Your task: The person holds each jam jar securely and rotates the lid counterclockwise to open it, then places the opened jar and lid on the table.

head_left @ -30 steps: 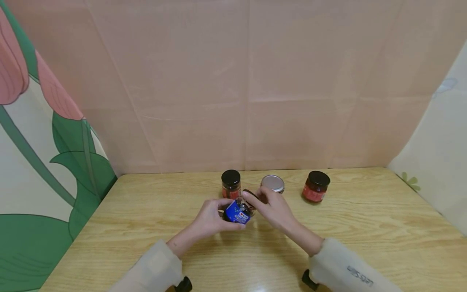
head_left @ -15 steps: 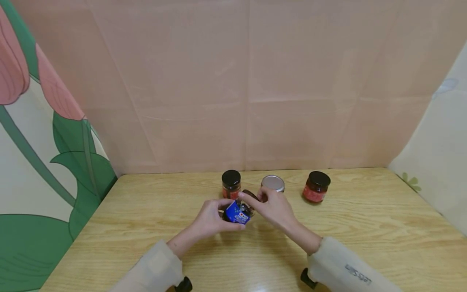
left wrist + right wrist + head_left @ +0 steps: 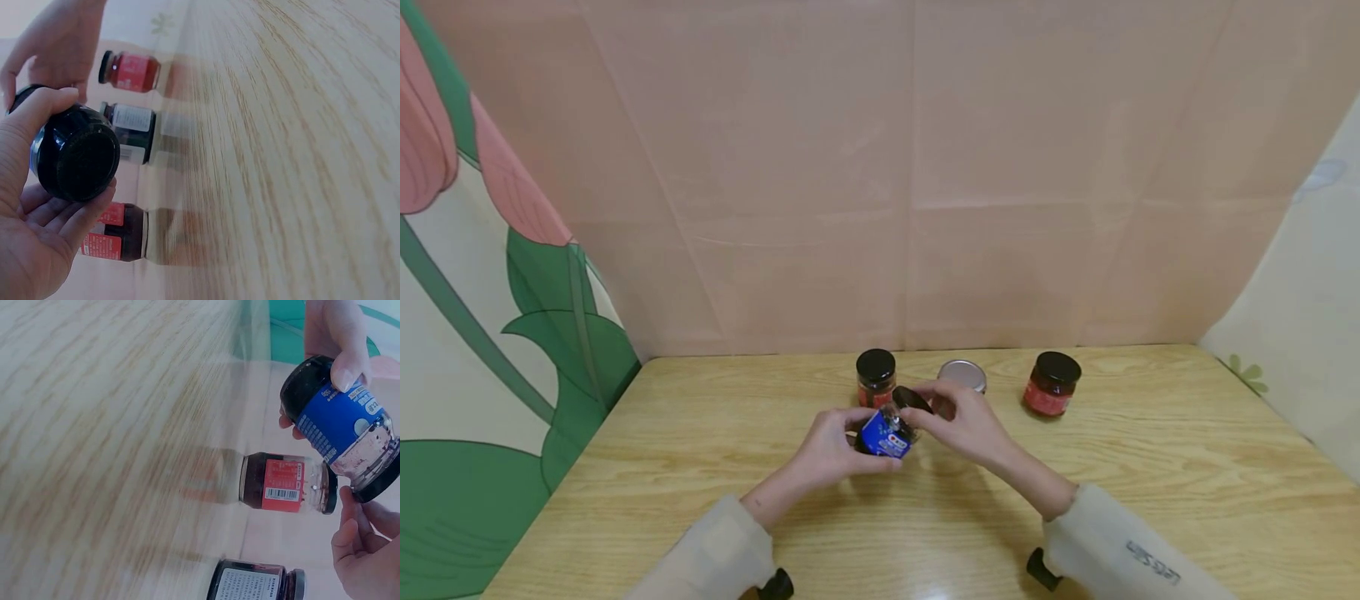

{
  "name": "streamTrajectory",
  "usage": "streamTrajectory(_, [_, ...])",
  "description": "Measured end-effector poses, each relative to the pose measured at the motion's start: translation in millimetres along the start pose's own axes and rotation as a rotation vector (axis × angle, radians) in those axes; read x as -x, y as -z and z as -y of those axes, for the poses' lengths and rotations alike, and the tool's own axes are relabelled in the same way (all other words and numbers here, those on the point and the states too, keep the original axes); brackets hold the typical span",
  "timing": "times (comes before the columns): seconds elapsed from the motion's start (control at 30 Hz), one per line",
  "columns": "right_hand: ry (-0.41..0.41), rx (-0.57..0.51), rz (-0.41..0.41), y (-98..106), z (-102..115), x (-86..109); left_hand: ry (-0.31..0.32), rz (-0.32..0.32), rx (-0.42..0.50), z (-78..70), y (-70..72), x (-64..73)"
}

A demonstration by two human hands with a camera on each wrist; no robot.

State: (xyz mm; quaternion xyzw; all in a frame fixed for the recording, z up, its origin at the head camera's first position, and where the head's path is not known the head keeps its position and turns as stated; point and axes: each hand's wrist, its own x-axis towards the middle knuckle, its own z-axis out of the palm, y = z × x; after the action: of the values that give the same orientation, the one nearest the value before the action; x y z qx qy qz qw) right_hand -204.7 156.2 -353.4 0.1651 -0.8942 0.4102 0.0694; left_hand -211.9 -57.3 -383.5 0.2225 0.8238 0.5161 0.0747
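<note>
My left hand [image 3: 831, 450] grips a glass jar [image 3: 883, 435] with a blue label and dark contents, holding it tilted above the table. In the left wrist view the dark base of the jar [image 3: 87, 153] faces the camera, with the thumb on one side and fingers on the other. The black lid [image 3: 913, 400] sits at the jar's mouth, pinched at its edge by my right hand [image 3: 966, 425]. In the right wrist view, the right fingertips are right at the rim of the lid [image 3: 378, 481], beside the clear glass neck.
Behind the hands stand a red-labelled jar with a black lid [image 3: 876, 379], a jar with a silvery lid [image 3: 962, 377] partly hidden by the right hand, and another red-labelled jar [image 3: 1051, 385] farther right. They stand on a wooden table [image 3: 700, 417] before a pink cloth backdrop [image 3: 820, 208].
My right hand has turned, its forearm shifting slightly outward, and more of the lid's top shows. The left hand keeps its hold on the jar, almost still.
</note>
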Motion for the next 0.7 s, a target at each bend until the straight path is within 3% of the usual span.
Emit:
streamTrajectory(0.43, [-0.035, -0.112, -0.035, 0.8, -4.6, 0.8, 0.021, -0.02, -0.027, 1.1, 1.0, -0.7])
streamTrajectory(0.7, [-0.045, -0.103, -0.069, 1.4, -8.0, 0.4, 0.05, -0.061, -0.019, 3.7, 1.7, 0.0])
